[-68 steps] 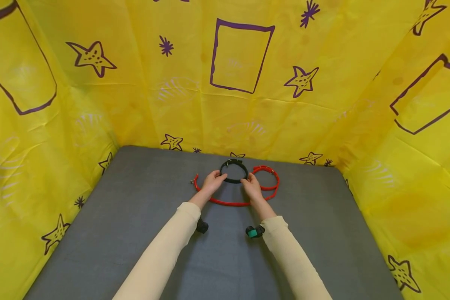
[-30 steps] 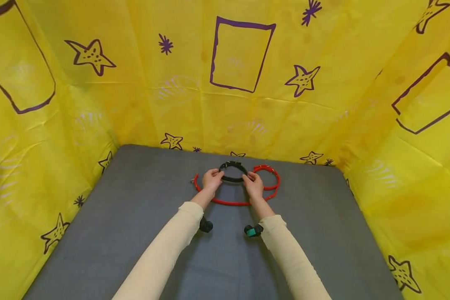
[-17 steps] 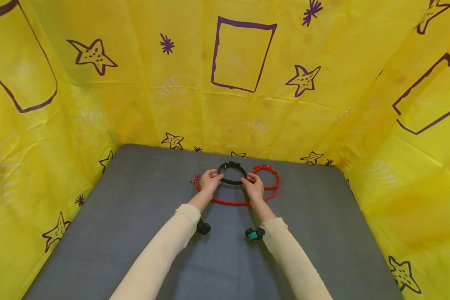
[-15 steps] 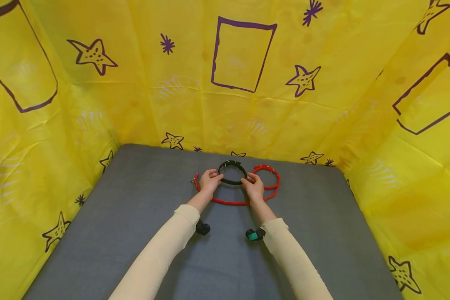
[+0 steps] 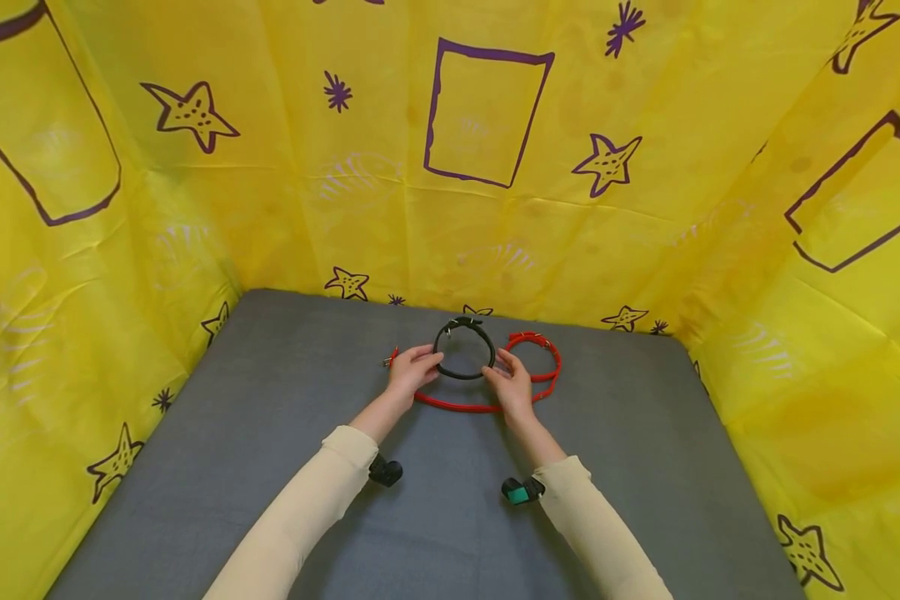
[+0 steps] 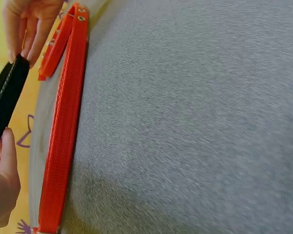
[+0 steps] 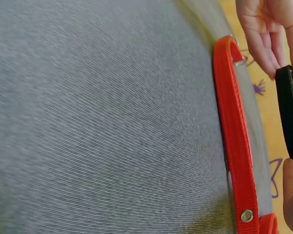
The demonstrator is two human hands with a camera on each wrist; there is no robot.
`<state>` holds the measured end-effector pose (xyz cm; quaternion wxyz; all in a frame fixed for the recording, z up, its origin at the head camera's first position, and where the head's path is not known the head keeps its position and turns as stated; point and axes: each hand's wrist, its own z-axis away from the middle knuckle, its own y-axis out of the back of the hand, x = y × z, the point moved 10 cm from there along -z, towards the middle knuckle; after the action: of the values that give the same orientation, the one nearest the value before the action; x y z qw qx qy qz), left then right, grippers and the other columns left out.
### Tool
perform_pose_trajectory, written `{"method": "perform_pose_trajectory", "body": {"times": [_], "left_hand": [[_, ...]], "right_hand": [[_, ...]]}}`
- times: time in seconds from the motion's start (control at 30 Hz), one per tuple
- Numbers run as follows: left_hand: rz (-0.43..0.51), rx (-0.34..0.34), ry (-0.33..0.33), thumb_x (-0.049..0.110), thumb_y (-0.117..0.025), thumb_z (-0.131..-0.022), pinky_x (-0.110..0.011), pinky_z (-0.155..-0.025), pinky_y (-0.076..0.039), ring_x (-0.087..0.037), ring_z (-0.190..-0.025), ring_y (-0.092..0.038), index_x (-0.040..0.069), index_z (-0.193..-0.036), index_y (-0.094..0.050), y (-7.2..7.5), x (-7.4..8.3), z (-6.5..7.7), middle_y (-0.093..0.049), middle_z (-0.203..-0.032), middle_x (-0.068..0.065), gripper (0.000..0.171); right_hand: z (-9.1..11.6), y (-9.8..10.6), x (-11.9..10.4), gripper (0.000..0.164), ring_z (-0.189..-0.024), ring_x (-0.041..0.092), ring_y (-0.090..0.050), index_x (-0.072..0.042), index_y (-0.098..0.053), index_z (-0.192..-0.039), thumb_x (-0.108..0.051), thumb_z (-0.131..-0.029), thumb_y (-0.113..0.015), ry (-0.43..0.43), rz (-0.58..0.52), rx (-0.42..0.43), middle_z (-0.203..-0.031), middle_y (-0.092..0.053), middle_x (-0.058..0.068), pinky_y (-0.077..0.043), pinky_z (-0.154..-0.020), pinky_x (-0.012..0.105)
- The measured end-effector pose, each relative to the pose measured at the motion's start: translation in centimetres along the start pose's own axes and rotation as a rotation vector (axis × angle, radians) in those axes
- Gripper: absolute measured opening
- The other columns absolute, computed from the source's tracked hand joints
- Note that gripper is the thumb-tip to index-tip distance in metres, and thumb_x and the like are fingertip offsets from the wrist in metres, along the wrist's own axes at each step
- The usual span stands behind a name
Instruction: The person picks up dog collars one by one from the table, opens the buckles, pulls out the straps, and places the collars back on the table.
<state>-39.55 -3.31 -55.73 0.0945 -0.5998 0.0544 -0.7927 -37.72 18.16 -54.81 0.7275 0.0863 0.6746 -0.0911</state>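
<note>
Both hands hold a black buckled collar [image 5: 462, 377] between them, its ring raised off the grey surface and tilted so the round opening faces the head camera. My left hand [image 5: 412, 372] pinches its left side, thumb towards me. On the opposite side my right hand [image 5: 513, 387] pinches it the same way. The collar's buckle and strap end lie at the far side. In the left wrist view the black collar [image 6: 10, 95] shows a stitched edge. Under and behind the hands lies a red strap [image 5: 461, 407], with a loop at its right; my left hand hides part of it.
A grey tabletop [image 5: 450, 517] carries the red strap. Yellow cloth walls [image 5: 480, 225] with purple star drawings enclose it at the back and both sides. Dark wrist cameras [image 5: 523, 491] hang below the sleeves.
Both hands have drawn slightly towards me, wrists spreading apart. The black collar has tipped up, so its opening looks rounder. The red strap has stayed in place.
</note>
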Motion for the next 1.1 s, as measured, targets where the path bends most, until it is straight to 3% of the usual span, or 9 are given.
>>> {"method": "perform_pose_trajectory", "body": {"times": [0.3, 0.5, 0.6, 0.7, 0.9, 1.0, 1.1], "left_hand": [[0.015, -0.078, -0.034, 0.010, -0.071, -0.090, -0.040, -0.087, -0.054, -0.039, -0.109, -0.062, -0.005, -0.129, -0.057, 0.4, 0.6, 1.5, -0.065, -0.116, -0.020, 0.044], [0.021, -0.112, -0.079, 0.005, -0.071, -0.089, -0.048, -0.091, -0.050, -0.027, -0.097, -0.068, -0.008, -0.128, -0.057, 0.7, 0.9, 2.2, -0.068, -0.101, -0.009, 0.043], [0.003, -0.128, -0.115, 0.005, -0.071, -0.089, -0.048, -0.091, -0.051, -0.024, -0.094, -0.069, -0.007, -0.126, -0.059, 0.7, 1.2, 2.8, -0.068, -0.098, -0.007, 0.041], [-0.010, -0.155, -0.131, 0.004, -0.071, -0.089, -0.050, -0.091, -0.050, -0.026, -0.095, -0.069, -0.007, -0.125, -0.060, 0.6, 2.2, 4.0, -0.067, -0.097, -0.006, 0.039], [-0.060, -0.183, -0.149, 0.003, -0.070, -0.089, -0.049, -0.091, -0.051, -0.028, -0.094, -0.068, -0.007, -0.123, -0.061, 0.6, 3.9, 6.5, -0.066, -0.095, -0.004, 0.036], [-0.091, -0.197, -0.175, 0.002, -0.069, -0.089, -0.047, -0.090, -0.051, -0.035, -0.099, -0.065, -0.007, -0.122, -0.062, 0.6, 4.2, 7.2, -0.065, -0.098, -0.006, 0.035], [-0.129, -0.210, -0.212, 0.001, -0.070, -0.089, -0.041, -0.088, -0.054, -0.030, -0.098, -0.065, -0.008, -0.121, -0.062, 0.7, 4.1, 7.3, -0.065, -0.102, -0.011, 0.034]], "right_hand": [[1.4, 0.0, -0.5, 0.050, -0.112, 0.032, -0.055, 0.000, -0.054, -0.134, 0.005, -0.087, -0.068, 0.025, -0.036, -0.034, -0.129, -0.055, 0.020, -0.050, -0.078, 0.018], [2.1, 0.0, -0.5, 0.051, -0.107, 0.027, -0.056, -0.001, -0.055, -0.134, 0.005, -0.085, -0.069, 0.035, -0.058, -0.077, -0.126, -0.055, 0.019, -0.050, -0.076, 0.017], [2.8, 0.0, -1.1, 0.052, -0.108, 0.031, -0.056, 0.003, -0.053, -0.133, 0.007, -0.084, -0.069, 0.035, -0.063, -0.117, -0.125, -0.054, 0.023, -0.050, -0.074, 0.017], [3.1, 0.1, -1.0, 0.051, -0.109, 0.033, -0.056, 0.004, -0.053, -0.133, 0.007, -0.084, -0.070, 0.041, -0.067, -0.138, -0.126, -0.054, 0.026, -0.049, -0.074, 0.016], [3.4, 0.6, -0.7, 0.045, -0.101, 0.017, -0.059, 0.001, -0.057, -0.130, 0.000, -0.087, -0.071, 0.058, -0.067, -0.161, -0.126, -0.054, 0.029, -0.051, -0.079, 0.019], [3.6, 0.7, -1.2, 0.044, -0.099, 0.014, -0.060, 0.002, -0.056, -0.131, -0.002, -0.089, -0.070, 0.066, -0.084, -0.185, -0.126, -0.054, 0.027, -0.052, -0.080, 0.020], [3.6, 0.9, -1.6, 0.044, -0.101, 0.012, -0.059, 0.001, -0.056, -0.132, -0.004, -0.090, -0.070, 0.076, -0.094, -0.203, -0.126, -0.055, 0.022, -0.051, -0.082, 0.019]]}}
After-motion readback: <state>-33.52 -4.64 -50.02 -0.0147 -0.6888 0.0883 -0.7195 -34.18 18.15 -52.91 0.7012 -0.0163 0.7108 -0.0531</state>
